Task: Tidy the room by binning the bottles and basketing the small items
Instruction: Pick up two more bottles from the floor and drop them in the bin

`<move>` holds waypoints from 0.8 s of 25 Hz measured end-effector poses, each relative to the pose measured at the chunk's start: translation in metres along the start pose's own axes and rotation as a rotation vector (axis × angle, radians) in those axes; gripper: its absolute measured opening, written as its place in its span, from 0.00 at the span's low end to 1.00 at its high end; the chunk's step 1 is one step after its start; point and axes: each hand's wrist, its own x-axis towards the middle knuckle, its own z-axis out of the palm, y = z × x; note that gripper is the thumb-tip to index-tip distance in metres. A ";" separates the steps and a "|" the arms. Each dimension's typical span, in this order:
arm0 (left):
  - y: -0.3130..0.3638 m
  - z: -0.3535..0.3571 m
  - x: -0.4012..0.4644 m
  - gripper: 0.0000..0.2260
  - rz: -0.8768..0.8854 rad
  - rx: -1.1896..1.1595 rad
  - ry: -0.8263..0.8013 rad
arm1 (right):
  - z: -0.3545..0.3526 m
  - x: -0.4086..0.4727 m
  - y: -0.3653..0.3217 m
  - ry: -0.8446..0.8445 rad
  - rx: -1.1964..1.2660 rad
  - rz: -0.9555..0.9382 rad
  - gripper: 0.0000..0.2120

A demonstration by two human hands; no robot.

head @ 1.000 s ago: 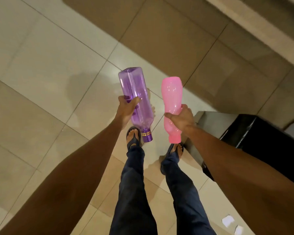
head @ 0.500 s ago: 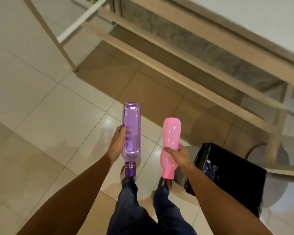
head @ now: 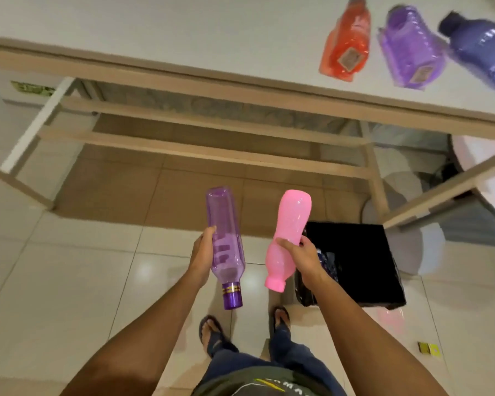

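Observation:
My left hand (head: 203, 257) grips a clear purple bottle (head: 225, 241) around its middle, cap pointing down towards me. My right hand (head: 303, 260) holds a pink bottle (head: 287, 232) the same way, cap down. Both bottles hang above the tiled floor in front of my feet. A black bin (head: 357, 261) with a dark liner stands on the floor just right of my right hand. On the white table (head: 183, 32) at the top right lie an orange bottle (head: 347, 41), a purple bottle (head: 410, 50) and a dark blue bottle (head: 480, 50).
The table's wooden rails and legs (head: 200, 150) cross the view ahead of me. A round white stool (head: 412, 224) stands behind the bin. A small yellow item (head: 427, 347) lies on the floor at the lower right. Open tiled floor spreads to the left.
The view has tilted up, bringing the table top and its three bottles into sight. Both hands kept their bottles and now sit nearer the bin.

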 end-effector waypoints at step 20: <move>-0.082 0.252 -0.061 0.16 -0.034 0.574 -0.150 | -0.243 -0.050 0.129 0.215 0.392 0.223 0.27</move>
